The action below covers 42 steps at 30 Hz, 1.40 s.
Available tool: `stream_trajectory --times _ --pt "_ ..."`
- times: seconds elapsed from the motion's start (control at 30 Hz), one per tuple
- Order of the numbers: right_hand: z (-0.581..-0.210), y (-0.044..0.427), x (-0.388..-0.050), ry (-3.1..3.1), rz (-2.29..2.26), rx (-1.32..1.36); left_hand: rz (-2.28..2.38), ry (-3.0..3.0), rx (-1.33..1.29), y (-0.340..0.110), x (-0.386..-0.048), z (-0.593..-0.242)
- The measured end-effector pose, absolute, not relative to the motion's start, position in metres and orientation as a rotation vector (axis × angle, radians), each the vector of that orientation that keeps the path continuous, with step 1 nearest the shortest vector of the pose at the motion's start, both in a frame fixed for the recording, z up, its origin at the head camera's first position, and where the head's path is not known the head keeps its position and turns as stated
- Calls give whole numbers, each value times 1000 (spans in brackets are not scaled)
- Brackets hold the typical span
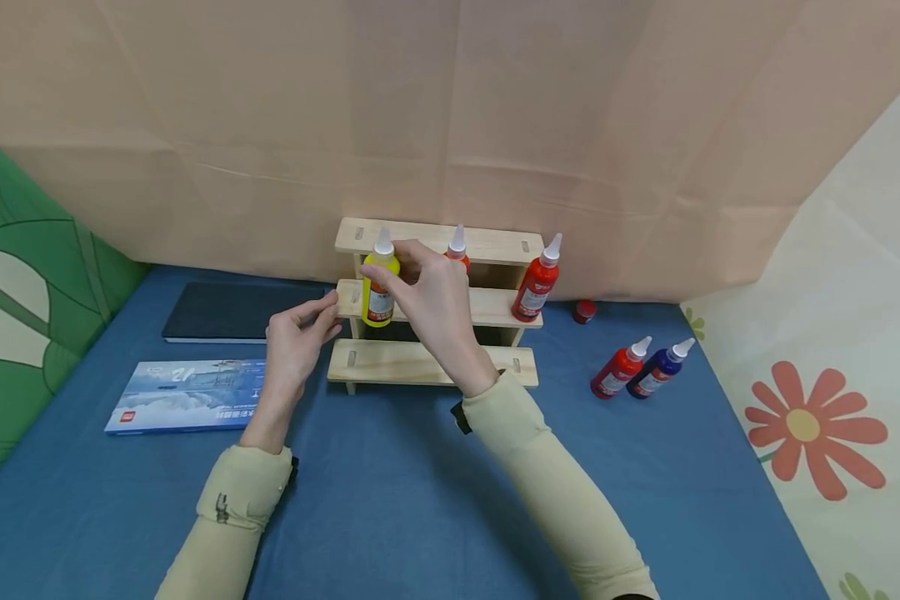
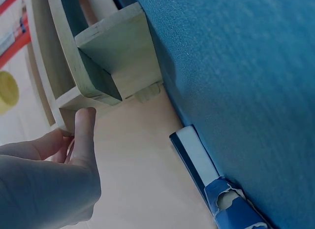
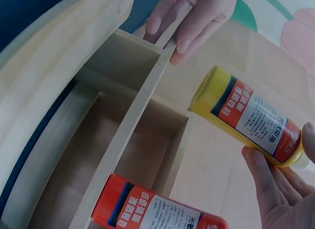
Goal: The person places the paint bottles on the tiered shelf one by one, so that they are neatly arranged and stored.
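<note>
My right hand grips a yellow ink bottle near its white nozzle cap. The bottle is held over the left part of the three-tier wooden shelf; in the right wrist view the yellow bottle's base hangs apart from the boards. With thumb and fingers, my left hand pinches the left end of the middle tier. On that tier a red ink bottle stands at the right end. Another red bottle stands mid-tier, mostly hidden behind my right hand.
Right of the shelf, a red bottle and a dark blue bottle stand side by side on the blue cloth. A small red cap-like item lies behind them. To the left lie a dark notebook and a blue-white pad.
</note>
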State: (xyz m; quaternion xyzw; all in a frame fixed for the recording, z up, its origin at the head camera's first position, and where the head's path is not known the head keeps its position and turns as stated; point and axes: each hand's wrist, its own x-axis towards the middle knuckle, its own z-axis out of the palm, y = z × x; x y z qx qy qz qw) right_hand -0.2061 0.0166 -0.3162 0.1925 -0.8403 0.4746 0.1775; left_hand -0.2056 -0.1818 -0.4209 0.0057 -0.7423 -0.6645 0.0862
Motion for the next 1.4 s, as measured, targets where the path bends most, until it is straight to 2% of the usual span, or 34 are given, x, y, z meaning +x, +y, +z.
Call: stream_trajectory --times 0.33,0.83,1.4 --pt "-317 -2 -218 -2387 1274 592 -1980 -2215 16 -183 -205 -420" --pt "-329 -19 -238 -2410 1187 493 -1990 -2216 26 -182 -207 -420" --pt "-339 -21 -246 -2456 1169 477 -1977 -2217 20 -182 -206 -420"
